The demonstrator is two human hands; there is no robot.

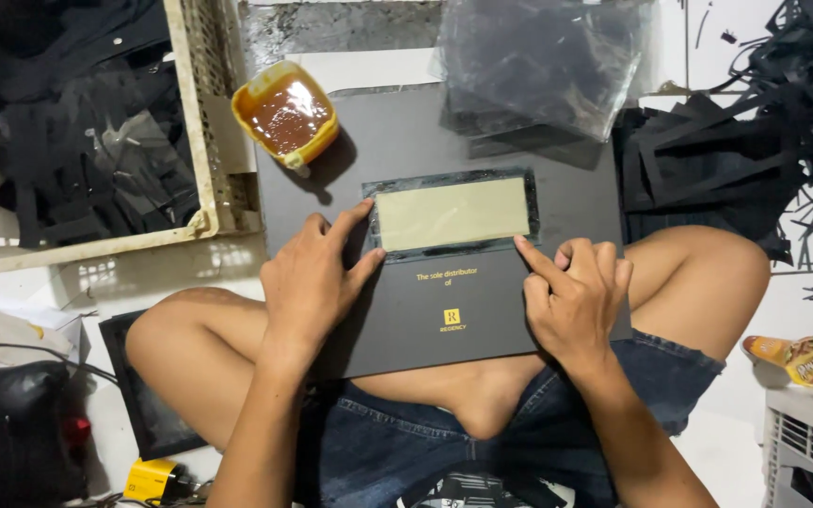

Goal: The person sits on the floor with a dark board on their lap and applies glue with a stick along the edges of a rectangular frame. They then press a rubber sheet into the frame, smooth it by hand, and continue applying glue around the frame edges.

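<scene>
The dark grey rectangular board rests across the seated person's crossed legs, above the white floor. A pale beige rectangular panel in a glossy black border lies flat on the board's upper middle.

Hand state: the left hand lies open, fingers spread, thumb and forefinger touching the panel's left edge. The right hand is loosely curled, with its extended forefinger pressing the panel's lower right corner. Neither hand grasps anything.

Risk, as a judgement:
- Uneven pressure at the two ends may skew the panel against the board's edges.
- The yellow plastic cup of brown glue stands on the board's upper left corner; tilting the board on the legs could tip it.
- The stack of clear plastic sleeves overlaps the board's top edge and may slide.

Appearance: the panel's face is matt and even; its border looks wet or shiny. Small gold printing sits below it. A cream plastic crate of black offcuts stands at left.
</scene>
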